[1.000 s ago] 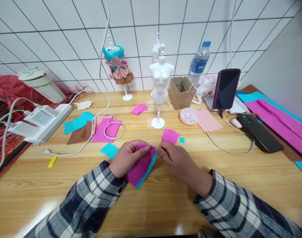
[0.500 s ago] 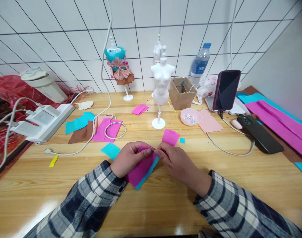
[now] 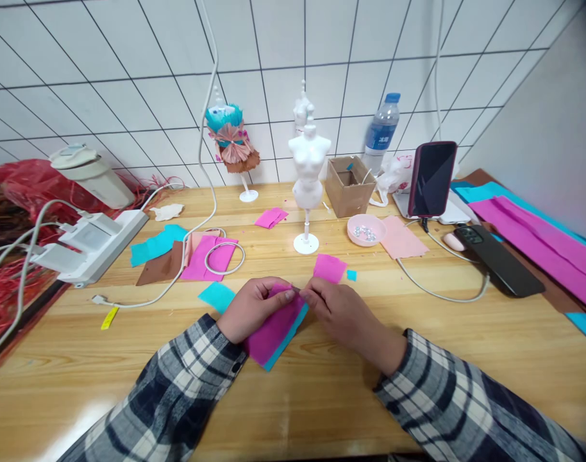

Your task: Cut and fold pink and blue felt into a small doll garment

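Note:
My left hand [image 3: 257, 309] pinches a magenta crepe paper sheet [image 3: 272, 335] between thumb and fingers near its top corner. A blue crepe paper sheet [image 3: 284, 346] lies beneath it, showing along the right edge. My right hand [image 3: 343, 313] is closed at the same corner, its thumb and forefinger pressed together close to the left thumb tip; the fingers mostly hide what is between them. Just behind the hands are a small magenta piece [image 3: 329, 268], a tiny blue square [image 3: 351, 275] and a blue strip [image 3: 217, 296]. A bare white mini mannequin [image 3: 308, 186] stands farther back.
A dressed mannequin [image 3: 231, 142], cardboard box [image 3: 349, 192], pink bowl of shiny bits [image 3: 365, 230] and water bottle [image 3: 382, 131] stand toward the wall. Phones [image 3: 433, 178], cables and long paper strips [image 3: 543, 240] lie right; a power strip [image 3: 98, 250] and paper pieces [image 3: 211, 258] lie left.
The view has tilted and shifted slightly, so the background sits a little lower. Both hands keep their pinch at the paper's corner, with hardly any visible movement.

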`<state>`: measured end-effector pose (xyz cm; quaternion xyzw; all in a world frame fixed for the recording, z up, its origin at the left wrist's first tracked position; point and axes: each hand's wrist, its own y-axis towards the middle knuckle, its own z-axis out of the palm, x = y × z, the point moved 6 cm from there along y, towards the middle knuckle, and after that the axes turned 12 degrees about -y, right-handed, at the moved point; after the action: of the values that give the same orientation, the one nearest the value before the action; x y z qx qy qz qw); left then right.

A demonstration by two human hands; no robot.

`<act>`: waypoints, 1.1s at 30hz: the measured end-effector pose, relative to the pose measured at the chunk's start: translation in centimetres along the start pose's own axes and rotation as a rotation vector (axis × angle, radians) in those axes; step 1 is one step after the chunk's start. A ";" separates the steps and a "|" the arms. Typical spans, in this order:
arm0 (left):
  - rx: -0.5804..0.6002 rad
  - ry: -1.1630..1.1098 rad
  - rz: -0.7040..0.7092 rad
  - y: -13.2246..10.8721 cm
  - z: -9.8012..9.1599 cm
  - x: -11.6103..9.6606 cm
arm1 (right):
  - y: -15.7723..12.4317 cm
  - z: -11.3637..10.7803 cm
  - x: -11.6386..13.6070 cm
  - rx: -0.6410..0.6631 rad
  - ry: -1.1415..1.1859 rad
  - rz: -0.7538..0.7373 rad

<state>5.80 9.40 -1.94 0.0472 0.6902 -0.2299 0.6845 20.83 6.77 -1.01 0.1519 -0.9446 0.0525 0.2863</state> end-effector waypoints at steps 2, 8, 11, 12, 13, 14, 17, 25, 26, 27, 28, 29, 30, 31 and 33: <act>0.016 0.010 0.005 0.3 0.0 0.0 | 0.1 0.0 -0.1 0.007 -0.009 -0.004; 0.065 0.084 0.010 1.0 -0.1 0.5 | 0.7 0.2 -0.6 0.030 -0.014 -0.032; 0.068 0.104 0.026 1.1 -0.2 0.5 | 0.9 0.2 -0.8 0.022 -0.009 -0.047; 0.072 0.110 0.030 1.1 -0.1 0.5 | 1.0 0.2 -0.8 0.016 -0.009 -0.054; 0.077 0.116 0.032 1.1 0.0 0.4 | 1.0 0.2 -0.8 0.011 -0.009 -0.060; 0.079 0.121 0.033 1.1 0.1 0.4 | 1.0 0.2 -0.7 0.008 -0.011 -0.063; 0.072 0.123 0.027 1.0 0.1 0.3 | 0.9 0.3 -0.7 0.019 -0.009 -0.058; 0.127 0.146 0.086 1.0 -0.1 0.4 | 0.9 0.8 -0.8 0.026 -0.028 -0.027; 0.129 0.147 0.088 1.0 0.0 0.4 | 0.9 0.8 -0.8 0.023 -0.029 -0.026; 0.133 0.143 0.085 1.0 0.0 0.3 | 0.8 0.8 -0.7 0.023 -0.027 -0.025; 0.136 0.137 0.078 0.9 0.0 0.3 | 0.8 0.8 -0.8 0.022 -0.022 -0.021; 0.139 0.128 0.069 0.9 0.1 0.3 | 0.8 0.8 -0.8 0.022 -0.014 -0.017; 0.142 0.117 0.056 0.8 0.1 0.3 | 0.7 0.8 -0.9 0.022 0.000 -0.012; 0.143 0.105 0.043 0.8 0.1 0.3 | 0.7 0.8 -1.0 0.022 0.017 -0.005; 0.146 0.074 0.023 0.8 0.2 0.3 | 0.6 0.6 -1.3 0.012 0.056 0.012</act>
<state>6.25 9.96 -2.46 0.1134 0.6959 -0.2696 0.6559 21.34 7.56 -2.19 0.1462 -0.9368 0.0642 0.3115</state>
